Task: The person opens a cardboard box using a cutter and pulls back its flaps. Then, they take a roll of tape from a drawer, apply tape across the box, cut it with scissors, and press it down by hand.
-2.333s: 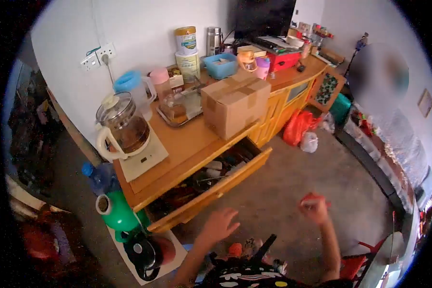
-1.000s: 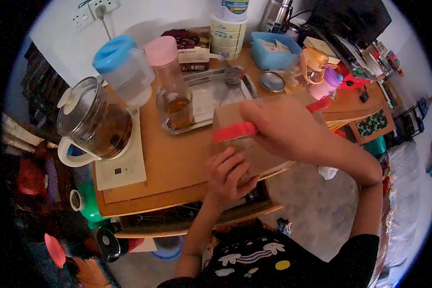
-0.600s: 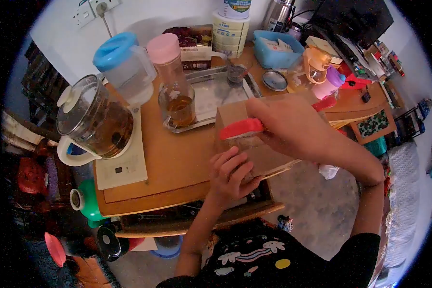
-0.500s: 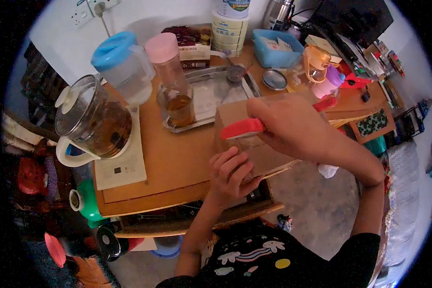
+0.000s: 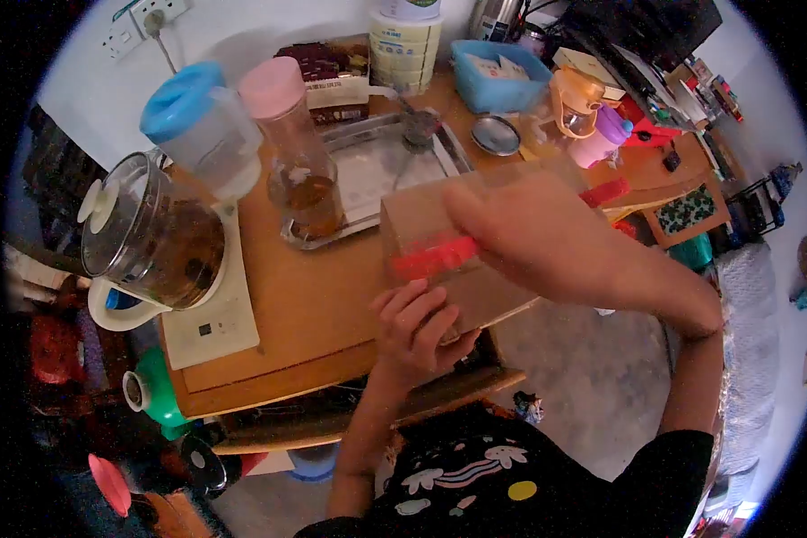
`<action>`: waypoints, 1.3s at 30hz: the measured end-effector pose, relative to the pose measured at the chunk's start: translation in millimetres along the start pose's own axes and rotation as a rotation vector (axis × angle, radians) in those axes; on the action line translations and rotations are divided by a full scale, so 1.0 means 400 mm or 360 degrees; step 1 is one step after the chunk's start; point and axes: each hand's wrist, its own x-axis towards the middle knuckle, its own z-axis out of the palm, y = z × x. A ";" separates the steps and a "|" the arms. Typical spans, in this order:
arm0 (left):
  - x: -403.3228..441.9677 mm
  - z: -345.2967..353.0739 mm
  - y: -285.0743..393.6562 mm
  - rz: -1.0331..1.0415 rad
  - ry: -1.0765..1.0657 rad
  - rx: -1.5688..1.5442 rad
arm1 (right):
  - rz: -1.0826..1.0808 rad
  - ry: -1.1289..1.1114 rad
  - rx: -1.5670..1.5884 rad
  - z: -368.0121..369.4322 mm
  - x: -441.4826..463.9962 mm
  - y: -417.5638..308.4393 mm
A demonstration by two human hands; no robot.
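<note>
Cardboard box (image 5: 417,215): on the cabinet top, partly hidden under the hands; I see no parted flap, so work on it looks unfinished. What remains, I can't judge.
Red tool (image 5: 432,258): over the box, one end out toward 8 o'clock, the other toward 2; type unclear.
Right hand (image 5: 533,235): fingers wrapped firmly round the tool's middle.
Left hand (image 5: 414,334): at the box's 7 o'clock corner, fingers bent, just below the tool's near end; can't tell whether they pinch the cardboard.
Drawer (image 5: 462,391): pulled out at 6 o'clock.
</note>
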 end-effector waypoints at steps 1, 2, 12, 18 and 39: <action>0.000 -0.003 0.000 -0.0006 -0.0006 -0.0005 | 0.0049 -0.0067 -0.0052 -0.001 -0.002 -0.004; 0.000 -0.006 0.000 -0.0009 -0.0036 -0.0002 | 0.0056 -0.0074 -0.0047 0.004 -0.008 0.007; -0.001 0.019 -0.014 0.0013 0.0054 -0.0045 | 0.0031 0.0121 -0.0356 0.037 -0.080 0.107; -0.002 0.007 -0.017 0.0036 -0.0020 0.0056 | 0.0319 -0.0093 -0.0304 0.017 -0.130 0.151; -0.018 0.030 -0.026 0.0025 0.0157 -0.0021 | 0.0617 -0.0058 -0.0687 -0.023 -0.269 0.241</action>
